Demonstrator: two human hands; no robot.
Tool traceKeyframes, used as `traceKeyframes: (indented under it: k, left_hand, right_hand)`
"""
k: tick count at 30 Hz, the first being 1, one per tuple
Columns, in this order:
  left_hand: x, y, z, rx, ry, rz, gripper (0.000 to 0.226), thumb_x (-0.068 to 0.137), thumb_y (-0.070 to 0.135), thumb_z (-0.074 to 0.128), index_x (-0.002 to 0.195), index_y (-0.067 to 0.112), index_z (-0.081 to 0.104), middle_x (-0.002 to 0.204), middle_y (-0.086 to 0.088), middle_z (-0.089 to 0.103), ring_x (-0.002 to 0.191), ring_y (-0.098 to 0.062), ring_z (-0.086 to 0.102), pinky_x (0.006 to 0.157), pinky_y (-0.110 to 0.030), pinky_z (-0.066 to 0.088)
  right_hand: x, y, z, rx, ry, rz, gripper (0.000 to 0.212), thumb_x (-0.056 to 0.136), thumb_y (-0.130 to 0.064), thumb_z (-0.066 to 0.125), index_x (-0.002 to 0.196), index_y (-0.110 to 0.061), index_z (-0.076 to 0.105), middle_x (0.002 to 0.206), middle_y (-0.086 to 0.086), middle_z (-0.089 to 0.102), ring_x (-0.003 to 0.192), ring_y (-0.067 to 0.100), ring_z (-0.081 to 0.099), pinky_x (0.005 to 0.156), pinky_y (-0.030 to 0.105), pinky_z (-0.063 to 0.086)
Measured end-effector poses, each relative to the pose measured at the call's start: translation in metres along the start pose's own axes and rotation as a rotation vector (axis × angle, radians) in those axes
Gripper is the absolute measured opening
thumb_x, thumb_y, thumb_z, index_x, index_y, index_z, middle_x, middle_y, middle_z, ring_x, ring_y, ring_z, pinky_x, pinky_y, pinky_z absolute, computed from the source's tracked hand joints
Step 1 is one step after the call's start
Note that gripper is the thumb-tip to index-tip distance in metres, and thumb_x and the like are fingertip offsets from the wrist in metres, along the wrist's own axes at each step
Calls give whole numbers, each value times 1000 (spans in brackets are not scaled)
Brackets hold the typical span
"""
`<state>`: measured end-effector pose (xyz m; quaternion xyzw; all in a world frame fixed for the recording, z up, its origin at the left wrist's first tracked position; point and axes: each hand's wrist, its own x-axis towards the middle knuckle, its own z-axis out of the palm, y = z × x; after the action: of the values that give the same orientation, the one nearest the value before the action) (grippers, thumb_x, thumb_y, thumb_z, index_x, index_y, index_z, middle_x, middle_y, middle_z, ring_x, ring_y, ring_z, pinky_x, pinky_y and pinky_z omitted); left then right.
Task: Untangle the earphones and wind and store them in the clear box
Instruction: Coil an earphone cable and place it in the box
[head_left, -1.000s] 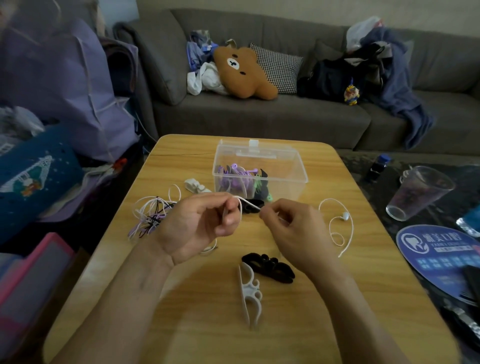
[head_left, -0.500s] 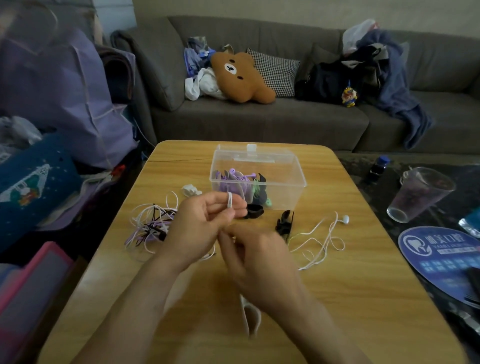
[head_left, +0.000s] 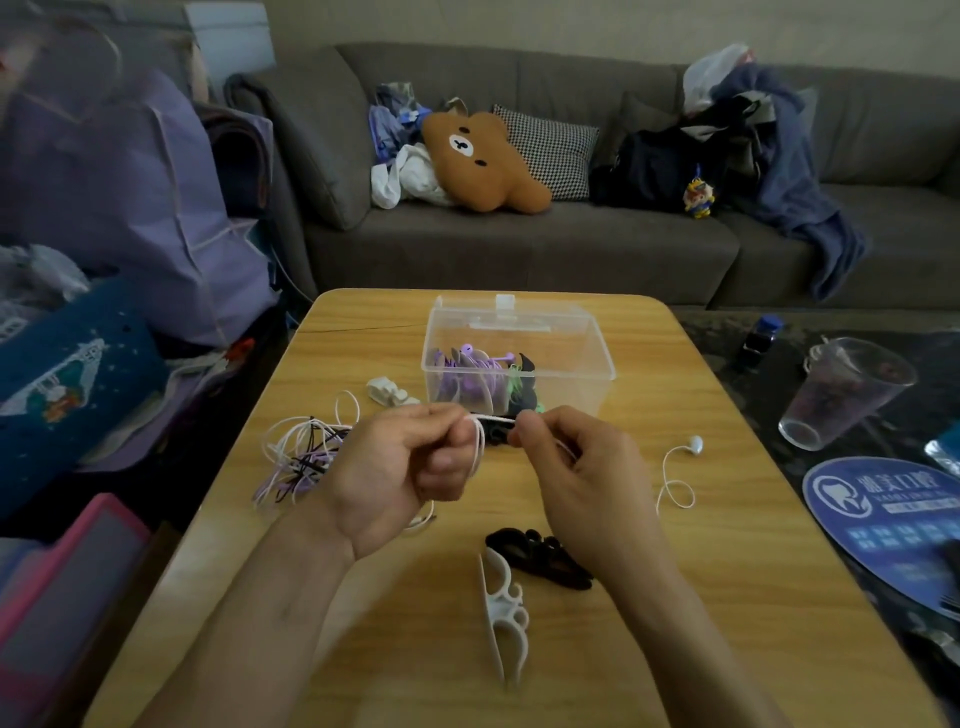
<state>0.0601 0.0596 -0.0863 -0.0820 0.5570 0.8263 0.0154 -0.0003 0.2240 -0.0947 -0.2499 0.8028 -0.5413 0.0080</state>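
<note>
On the left of the light wooden table (head_left: 701, 561) lies a messy bunch of thin white, purple and black earphone cords (head_left: 304, 452), all mixed up. Just past it sits a small white plastic cord winder (head_left: 387, 391).

The left hand (head_left: 400, 475) is above the table with its fingers curled shut. Its thumb and first finger pinch a thin white earphone cord (head_left: 491, 417). The cord loops down in front of the fingers, and a bit of it pokes out below the hand.

The cord runs in a short, tight line across to the right hand (head_left: 582, 467). This hand pinches it too, with its fingertips closed on it.

Behind the hands stands the clear plastic box (head_left: 566, 364) with its lid open. Purple earphones and something black sit inside, and maybe a green bit, but it is hard to tell.

Near the arms lie a flat white plastic winder with round holes (head_left: 504, 618) and a black one (head_left: 540, 556) touching it.

On the right, the white cord curls on the table and ends in a small white earbud (head_left: 693, 444).
</note>
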Motion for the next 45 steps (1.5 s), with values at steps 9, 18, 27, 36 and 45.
traceKeyframes:
  k: [9,18,27,36,45]
  left_hand:
    - [-1,2,-1,-144,128,289,37,96,14,42,129,7,58,127,-10,68,100,-17,66,57,-24,34]
    - [1,-8,9,594,80,171,31,89,30,58,88,0,57,68,9,58,65,-7,53,68,-26,38]
    - [-8,1,5,900,30,34,69,92,68,42,74,3,56,61,-3,44,56,-19,40,61,-38,36]
    - [-17,12,-8,633,67,-52,34,103,20,44,75,9,58,63,-4,43,58,-12,38,56,-23,32]
    - [-15,13,-17,6,-32,21,28,77,25,58,55,19,41,55,0,23,44,-8,22,41,-19,21]
  right_hand:
    - [-8,1,17,-188,-297,-57,18,100,-34,58,92,-24,71,49,-11,50,49,7,47,48,18,36]
    - [-7,0,9,-128,-240,-224,36,97,-22,62,66,-39,56,53,-14,51,50,9,43,49,18,30]
    - [2,15,-4,-13,-166,-260,5,86,-25,79,81,-24,80,61,-11,61,55,9,54,53,18,39]
    - [8,18,-14,79,-19,-286,8,81,-40,75,87,-35,77,78,-8,65,66,20,57,56,40,48]
    - [9,23,-5,-22,2,-259,9,91,-25,69,96,-24,77,82,-10,64,69,12,56,58,18,44]
